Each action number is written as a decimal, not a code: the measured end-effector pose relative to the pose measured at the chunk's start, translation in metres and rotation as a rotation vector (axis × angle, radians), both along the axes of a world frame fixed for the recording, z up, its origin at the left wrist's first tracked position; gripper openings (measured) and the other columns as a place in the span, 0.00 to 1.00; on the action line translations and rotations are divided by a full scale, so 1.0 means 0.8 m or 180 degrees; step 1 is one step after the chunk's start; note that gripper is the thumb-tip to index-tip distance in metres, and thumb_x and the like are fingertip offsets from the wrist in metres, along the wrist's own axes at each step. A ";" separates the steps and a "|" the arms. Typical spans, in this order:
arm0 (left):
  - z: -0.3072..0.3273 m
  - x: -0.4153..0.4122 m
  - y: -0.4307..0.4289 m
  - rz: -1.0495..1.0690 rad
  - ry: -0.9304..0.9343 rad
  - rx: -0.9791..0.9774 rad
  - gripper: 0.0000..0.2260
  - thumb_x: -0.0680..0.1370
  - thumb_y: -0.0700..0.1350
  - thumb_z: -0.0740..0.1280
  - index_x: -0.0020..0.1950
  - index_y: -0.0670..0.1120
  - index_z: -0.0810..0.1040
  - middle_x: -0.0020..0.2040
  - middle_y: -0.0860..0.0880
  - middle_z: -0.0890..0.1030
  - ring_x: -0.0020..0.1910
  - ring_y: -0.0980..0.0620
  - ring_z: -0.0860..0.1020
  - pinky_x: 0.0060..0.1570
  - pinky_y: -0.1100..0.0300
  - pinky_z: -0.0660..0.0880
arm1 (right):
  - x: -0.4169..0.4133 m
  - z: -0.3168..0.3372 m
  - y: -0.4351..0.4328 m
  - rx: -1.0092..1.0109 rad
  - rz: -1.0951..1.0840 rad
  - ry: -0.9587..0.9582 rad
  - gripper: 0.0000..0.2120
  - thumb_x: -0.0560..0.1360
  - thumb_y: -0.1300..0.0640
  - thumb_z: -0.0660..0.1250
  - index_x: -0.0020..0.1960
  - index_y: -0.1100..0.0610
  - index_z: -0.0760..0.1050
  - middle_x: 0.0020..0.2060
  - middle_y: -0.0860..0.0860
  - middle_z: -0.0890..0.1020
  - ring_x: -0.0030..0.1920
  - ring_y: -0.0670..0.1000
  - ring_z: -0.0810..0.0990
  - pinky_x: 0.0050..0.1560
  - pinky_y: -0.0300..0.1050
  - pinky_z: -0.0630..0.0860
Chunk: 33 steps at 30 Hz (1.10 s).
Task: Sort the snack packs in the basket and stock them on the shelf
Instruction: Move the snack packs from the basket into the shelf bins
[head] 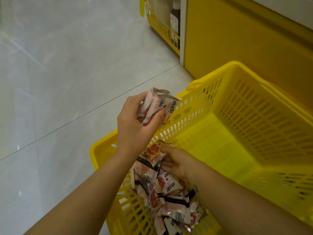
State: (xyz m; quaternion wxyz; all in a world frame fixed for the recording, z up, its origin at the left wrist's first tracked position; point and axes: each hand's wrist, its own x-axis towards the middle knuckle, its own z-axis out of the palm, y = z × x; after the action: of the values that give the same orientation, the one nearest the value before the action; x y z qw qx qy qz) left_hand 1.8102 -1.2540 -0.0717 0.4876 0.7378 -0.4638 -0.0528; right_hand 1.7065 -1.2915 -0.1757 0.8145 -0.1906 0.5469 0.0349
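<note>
A yellow plastic basket (245,116) stands on the floor, tilted in view. A heap of small white-and-pink snack packs (169,197) lies in its near corner, mixed with a few dark packs. My left hand (135,126) is raised above the basket's left rim and grips a small bundle of the white-and-pink packs (157,106). My right hand (177,162) is down inside the basket at the top of the heap, fingers curled on one pack with a red picture (155,153).
The yellow base panel of a shelf unit (245,39) rises right behind the basket. A second yellow basket (162,29) with a brown bottle (175,19) stands further back. Pale grey floor tiles (59,73) spread out to the left.
</note>
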 end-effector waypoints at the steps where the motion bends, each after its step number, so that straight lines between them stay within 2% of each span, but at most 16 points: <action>1: 0.000 0.000 0.000 -0.0009 0.0005 0.0013 0.21 0.73 0.52 0.70 0.63 0.45 0.75 0.53 0.51 0.78 0.51 0.52 0.79 0.45 0.55 0.79 | 0.004 0.001 0.001 0.0038 0.0016 0.0047 0.04 0.77 0.57 0.67 0.49 0.57 0.74 0.40 0.54 0.79 0.46 0.55 0.80 0.39 0.45 0.77; 3: -0.001 0.000 0.001 -0.0010 0.0027 0.0029 0.21 0.73 0.52 0.70 0.64 0.45 0.75 0.53 0.50 0.78 0.52 0.52 0.79 0.45 0.54 0.79 | 0.011 0.004 0.003 0.0069 0.0114 0.0187 0.05 0.77 0.55 0.68 0.48 0.55 0.73 0.40 0.52 0.75 0.40 0.51 0.76 0.32 0.44 0.72; 7: -0.001 0.001 0.000 -0.0031 0.0076 -0.0019 0.21 0.73 0.51 0.70 0.64 0.45 0.75 0.54 0.51 0.78 0.52 0.52 0.79 0.46 0.52 0.79 | 0.023 0.003 0.008 -0.0078 0.0146 0.0424 0.08 0.76 0.52 0.68 0.44 0.54 0.72 0.39 0.52 0.75 0.37 0.49 0.72 0.33 0.42 0.69; 9: -0.002 0.001 0.000 -0.0034 0.0059 -0.0019 0.21 0.74 0.51 0.70 0.64 0.45 0.75 0.54 0.51 0.78 0.52 0.53 0.79 0.46 0.53 0.79 | 0.030 0.002 0.010 -0.0176 0.0113 0.0530 0.09 0.76 0.51 0.68 0.46 0.55 0.71 0.40 0.53 0.74 0.36 0.49 0.70 0.33 0.42 0.67; 12: -0.001 0.002 -0.001 -0.0020 0.0147 -0.0008 0.20 0.74 0.49 0.72 0.64 0.47 0.75 0.54 0.52 0.78 0.53 0.52 0.79 0.45 0.52 0.80 | 0.033 0.008 0.011 -0.0262 0.0045 0.0576 0.10 0.76 0.52 0.67 0.48 0.56 0.70 0.34 0.52 0.71 0.32 0.48 0.67 0.31 0.41 0.65; 14: 0.001 0.001 -0.003 -0.0021 0.0206 0.0015 0.20 0.74 0.49 0.72 0.64 0.47 0.75 0.54 0.53 0.78 0.52 0.52 0.79 0.46 0.52 0.80 | 0.025 0.012 0.013 -0.0418 -0.0137 0.0576 0.10 0.75 0.54 0.69 0.50 0.59 0.73 0.33 0.51 0.73 0.31 0.47 0.69 0.28 0.40 0.66; 17: 0.007 0.000 -0.005 -0.0002 0.0332 0.0053 0.20 0.73 0.52 0.71 0.63 0.49 0.75 0.53 0.54 0.78 0.52 0.53 0.79 0.46 0.53 0.80 | -0.004 0.024 0.017 -0.0644 -0.0497 0.0409 0.08 0.72 0.57 0.71 0.46 0.62 0.79 0.29 0.53 0.82 0.25 0.48 0.78 0.24 0.37 0.70; 19: 0.011 -0.002 -0.005 0.0052 0.0543 0.0077 0.20 0.73 0.55 0.70 0.63 0.51 0.75 0.54 0.54 0.79 0.51 0.54 0.80 0.47 0.54 0.80 | -0.032 0.039 0.014 -0.0822 -0.0771 0.0262 0.05 0.72 0.60 0.70 0.45 0.62 0.80 0.32 0.55 0.84 0.28 0.50 0.82 0.29 0.41 0.76; 21: 0.018 -0.008 -0.006 0.0041 0.0902 0.0136 0.19 0.72 0.55 0.70 0.62 0.52 0.75 0.54 0.53 0.80 0.51 0.56 0.81 0.48 0.58 0.80 | -0.062 0.062 0.001 -0.1101 -0.1068 -0.0005 0.05 0.73 0.63 0.66 0.43 0.62 0.81 0.36 0.57 0.84 0.31 0.51 0.82 0.34 0.44 0.77; 23: 0.028 -0.019 -0.011 -0.0021 0.1269 0.0157 0.15 0.74 0.51 0.71 0.59 0.53 0.76 0.53 0.55 0.81 0.49 0.60 0.81 0.45 0.66 0.78 | -0.091 0.093 -0.017 -0.1318 -0.1433 -0.0448 0.12 0.74 0.66 0.61 0.37 0.60 0.81 0.35 0.58 0.82 0.32 0.52 0.80 0.36 0.46 0.76; 25: 0.046 -0.034 -0.017 -0.0071 0.1627 0.0082 0.09 0.76 0.45 0.70 0.54 0.55 0.76 0.49 0.57 0.82 0.46 0.63 0.81 0.40 0.72 0.75 | -0.118 0.136 -0.036 -0.1495 -0.1635 -0.0840 0.13 0.75 0.65 0.57 0.38 0.63 0.78 0.33 0.58 0.82 0.31 0.52 0.81 0.35 0.46 0.78; 28: 0.081 -0.062 -0.026 -0.0215 0.2249 -0.0102 0.06 0.78 0.41 0.68 0.52 0.51 0.76 0.48 0.51 0.84 0.43 0.58 0.83 0.38 0.67 0.77 | -0.152 0.207 -0.054 -0.2193 -0.1544 -0.1097 0.08 0.71 0.64 0.60 0.47 0.66 0.74 0.39 0.61 0.81 0.33 0.52 0.81 0.35 0.44 0.78; 31: 0.125 -0.105 -0.032 -0.0564 0.2758 -0.0297 0.08 0.78 0.40 0.67 0.54 0.51 0.74 0.51 0.47 0.84 0.44 0.53 0.84 0.41 0.58 0.81 | -0.179 0.276 -0.052 -0.2935 -0.1393 -0.1250 0.13 0.75 0.65 0.60 0.59 0.59 0.72 0.52 0.60 0.81 0.48 0.57 0.82 0.51 0.53 0.78; 33: 0.157 -0.140 -0.031 -0.0842 0.2788 -0.0390 0.11 0.78 0.41 0.67 0.56 0.55 0.73 0.54 0.49 0.83 0.47 0.51 0.84 0.43 0.55 0.80 | -0.194 0.321 -0.039 -0.3285 -0.1233 -0.1353 0.16 0.76 0.64 0.61 0.64 0.58 0.72 0.57 0.59 0.81 0.57 0.59 0.81 0.61 0.59 0.74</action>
State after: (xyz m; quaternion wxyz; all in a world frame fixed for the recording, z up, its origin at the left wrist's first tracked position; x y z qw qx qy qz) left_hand 1.6984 -1.2792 0.0542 0.6695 0.5503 -0.3065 -0.3938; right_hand 1.5511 -1.3227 0.0812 0.6996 -0.4618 0.3427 -0.4240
